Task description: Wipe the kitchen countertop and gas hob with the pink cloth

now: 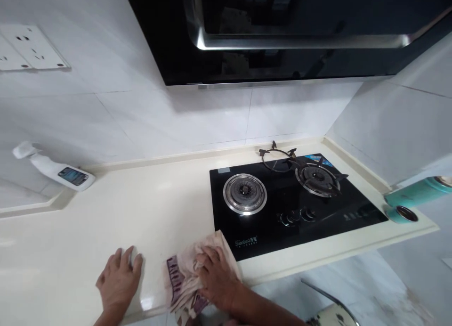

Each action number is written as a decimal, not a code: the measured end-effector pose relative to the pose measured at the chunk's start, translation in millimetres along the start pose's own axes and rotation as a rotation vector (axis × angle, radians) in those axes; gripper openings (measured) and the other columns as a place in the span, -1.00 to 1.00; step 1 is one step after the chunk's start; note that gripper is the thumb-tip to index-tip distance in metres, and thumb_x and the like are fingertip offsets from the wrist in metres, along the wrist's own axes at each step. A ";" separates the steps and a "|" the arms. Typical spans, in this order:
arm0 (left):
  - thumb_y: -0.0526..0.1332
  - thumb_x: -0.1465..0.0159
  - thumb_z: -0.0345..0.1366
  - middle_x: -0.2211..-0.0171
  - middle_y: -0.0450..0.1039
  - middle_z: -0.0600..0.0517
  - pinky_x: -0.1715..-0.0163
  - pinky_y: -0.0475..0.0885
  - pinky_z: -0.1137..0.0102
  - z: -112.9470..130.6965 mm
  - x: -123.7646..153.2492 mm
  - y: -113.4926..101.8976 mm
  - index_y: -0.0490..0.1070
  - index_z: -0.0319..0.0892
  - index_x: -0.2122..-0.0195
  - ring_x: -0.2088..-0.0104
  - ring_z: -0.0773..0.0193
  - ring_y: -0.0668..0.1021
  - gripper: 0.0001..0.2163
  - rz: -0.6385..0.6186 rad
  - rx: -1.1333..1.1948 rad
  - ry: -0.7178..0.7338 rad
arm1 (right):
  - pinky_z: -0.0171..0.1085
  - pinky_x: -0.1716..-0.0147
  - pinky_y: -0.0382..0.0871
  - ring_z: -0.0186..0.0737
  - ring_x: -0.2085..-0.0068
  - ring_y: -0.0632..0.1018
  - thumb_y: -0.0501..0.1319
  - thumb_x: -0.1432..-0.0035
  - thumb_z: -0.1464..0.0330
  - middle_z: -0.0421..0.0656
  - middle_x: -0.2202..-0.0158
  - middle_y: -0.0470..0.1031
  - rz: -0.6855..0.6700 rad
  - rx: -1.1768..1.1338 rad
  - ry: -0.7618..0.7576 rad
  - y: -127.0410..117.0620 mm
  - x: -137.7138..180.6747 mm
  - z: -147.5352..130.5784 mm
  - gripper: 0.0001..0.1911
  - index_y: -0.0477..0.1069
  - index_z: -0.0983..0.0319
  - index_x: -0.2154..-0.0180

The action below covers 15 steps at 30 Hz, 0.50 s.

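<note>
My right hand (215, 274) presses on a pale pink cloth (190, 262) with a purple pattern. Its fingers are bent into the bunched fabric. The cloth lies at the counter's front edge, touching the near left corner of the black gas stove (271, 222). Further left, my left hand (122, 276) rests on the cream countertop (148, 213) with its fingers apart and nothing in it. The left burner (245, 194) has no pot stand on it, while the right burner (318, 177) carries a dark one. A loose pot stand (277, 160) sits at the stove's back edge.
A white spray bottle (52, 170) leans at the back left near the wall. Overhead hangs a black range hood (282, 62). A teal bottle (418, 191) and a small teal cup (400, 215) are at the right end. Wall sockets (33, 48) are at upper left.
</note>
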<state>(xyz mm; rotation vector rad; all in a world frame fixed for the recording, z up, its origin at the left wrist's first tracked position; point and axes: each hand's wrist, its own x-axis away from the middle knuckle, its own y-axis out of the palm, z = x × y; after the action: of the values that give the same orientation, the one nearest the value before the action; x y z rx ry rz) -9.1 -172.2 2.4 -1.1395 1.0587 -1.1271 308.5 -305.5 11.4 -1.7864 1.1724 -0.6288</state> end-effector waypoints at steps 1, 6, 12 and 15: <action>-0.16 -0.46 0.03 -0.44 0.17 -0.25 -0.37 0.12 -0.09 0.5 -0.2 -1.0 0.31 -0.15 -0.33 -0.46 -0.12 0.18 -0.42 -0.005 0.006 -0.003 | 0.25 -0.46 -0.10 0.09 -0.49 0.05 0.24 -0.34 0.05 -0.06 -0.41 0.27 -0.002 -0.020 0.039 -1.9 9.0 8.1 -0.46 0.36 0.16 -0.23; -0.16 -0.45 0.05 -0.45 0.15 -0.26 -0.38 0.11 -0.13 3.6 -0.3 -7.2 0.30 -0.13 -0.33 -0.47 -0.13 0.16 -0.41 -0.032 0.039 -0.014 | 0.19 -0.46 -0.19 0.08 -0.50 0.05 0.35 -0.21 0.09 -0.13 -0.41 0.30 0.046 -0.043 0.354 -13.3 80.9 63.0 -0.51 0.45 0.05 -0.13; -0.13 -0.42 0.08 -0.45 0.16 -0.24 -0.38 0.11 -0.14 -1.5 -6.2 -3.8 0.29 -0.09 -0.33 -0.47 -0.15 0.17 -0.41 -0.031 0.054 -0.008 | 0.08 -0.34 0.07 0.08 -0.39 0.25 0.25 -0.14 0.36 -0.06 -0.30 0.43 0.324 0.247 0.766 -47.7 190.6 152.6 -0.66 0.52 0.11 0.01; -0.15 -0.40 0.12 -0.45 0.17 -0.25 -0.38 0.12 -0.14 -4.6 -9.0 -0.5 0.30 -0.09 -0.33 -0.47 -0.17 0.18 -0.37 -0.027 0.060 -0.010 | 0.02 -0.27 0.18 0.05 -0.32 0.32 0.18 -0.18 0.37 -0.03 -0.24 0.47 0.418 0.318 0.804 -62.2 227.7 186.8 -0.66 0.51 0.12 0.01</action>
<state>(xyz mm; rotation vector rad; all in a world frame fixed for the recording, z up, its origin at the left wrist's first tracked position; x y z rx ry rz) -14.9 -163.9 2.7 -1.1136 0.9979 -1.1656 579.7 -427.0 -36.1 -0.9699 1.7848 -1.2483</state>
